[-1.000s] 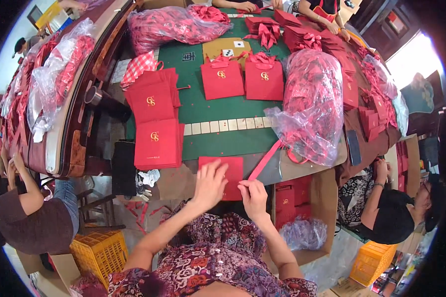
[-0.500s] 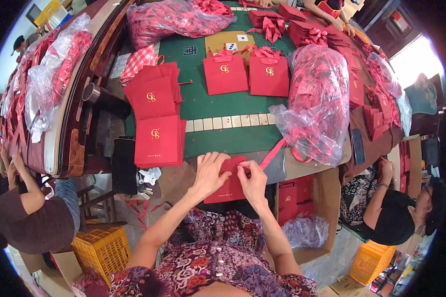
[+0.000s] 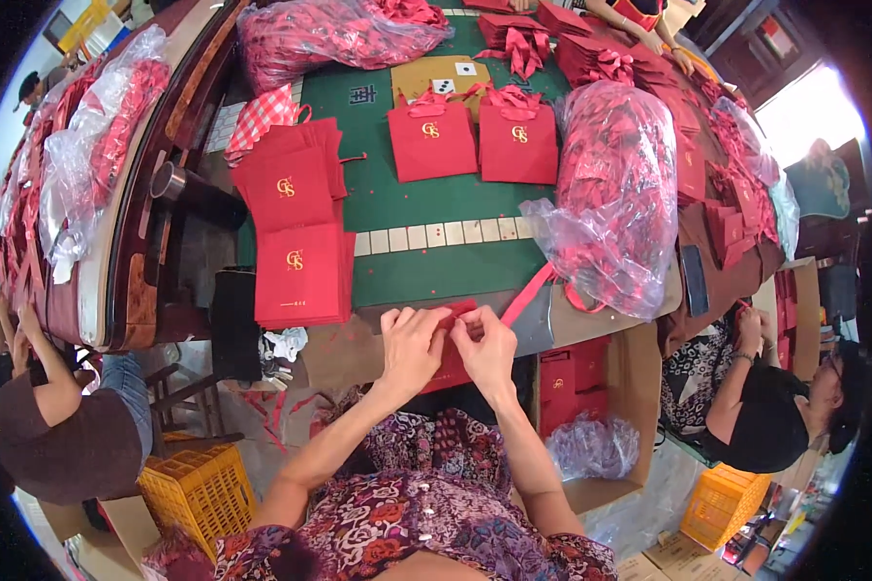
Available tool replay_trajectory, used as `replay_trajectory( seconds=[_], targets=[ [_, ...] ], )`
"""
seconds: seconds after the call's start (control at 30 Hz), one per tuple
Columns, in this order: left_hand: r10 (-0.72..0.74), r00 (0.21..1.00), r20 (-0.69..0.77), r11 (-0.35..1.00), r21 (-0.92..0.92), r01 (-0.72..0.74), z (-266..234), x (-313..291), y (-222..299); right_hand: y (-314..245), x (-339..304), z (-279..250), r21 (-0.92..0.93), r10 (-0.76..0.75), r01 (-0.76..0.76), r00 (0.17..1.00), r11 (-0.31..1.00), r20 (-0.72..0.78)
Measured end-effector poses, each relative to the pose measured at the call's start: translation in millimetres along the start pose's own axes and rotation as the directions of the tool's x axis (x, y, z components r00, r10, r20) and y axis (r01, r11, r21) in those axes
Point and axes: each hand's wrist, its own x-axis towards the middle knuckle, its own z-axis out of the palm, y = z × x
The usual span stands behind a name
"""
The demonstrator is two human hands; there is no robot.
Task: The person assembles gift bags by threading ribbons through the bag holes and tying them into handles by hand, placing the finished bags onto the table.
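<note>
At the near table edge my left hand (image 3: 412, 349) is closed over the left side of a small red paper bag (image 3: 450, 372), its fingers curled and thumb near the top. My right hand (image 3: 485, 352) pinches at the bag's upper part, fingertips close to the left thumb. What lies between those fingertips is too small to make out. Both hands hide much of the bag. A red ribbon (image 3: 527, 296) runs from beside my right hand toward a clear plastic sack (image 3: 618, 194) full of red ribbons. Stacked flat red bags (image 3: 300, 276) lie to the left.
Two ribbon-handled bags (image 3: 432, 142) rest on the green table mat (image 3: 397, 205). Another ribbon sack (image 3: 339, 44) lies at the far left. A dark phone (image 3: 695, 281) lies right. Below the table, a cardboard box (image 3: 638, 407) holds red bags. Co-workers sit on both sides.
My left fingers have curled in and the thumb has come nearer the right fingertips. My right hand has shifted slightly left and down. The view has moved a little.
</note>
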Motion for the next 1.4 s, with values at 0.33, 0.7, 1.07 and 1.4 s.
replay_trajectory(
  seconds=[0.33, 0.7, 1.07, 1.4],
  targets=[
    [-0.041, 0.998, 0.056, 0.998, -0.053, 0.043, -8, 2, -2, -4, -1, -1, -0.022, -0.056, 0.057, 0.997, 0.998, 0.045],
    [-0.119, 0.982, 0.143, 0.983, -0.123, 0.137, -14, 3, -12, -1, 24, -38, 0.057, -0.27, 0.264, 0.943, 0.963, 0.192],
    [0.232, 0.968, 0.095, 0.972, 0.002, -0.234, -17, -1, -5, 10, 52, -48, 0.14, -0.296, 0.278, 0.666, 0.95, 0.685],
    [0.308, 0.944, 0.118, 0.951, -0.038, -0.306, -21, 7, 1, 41, 56, -36, 0.305, -0.314, 0.121, 0.604, 0.945, 0.733]
  ],
)
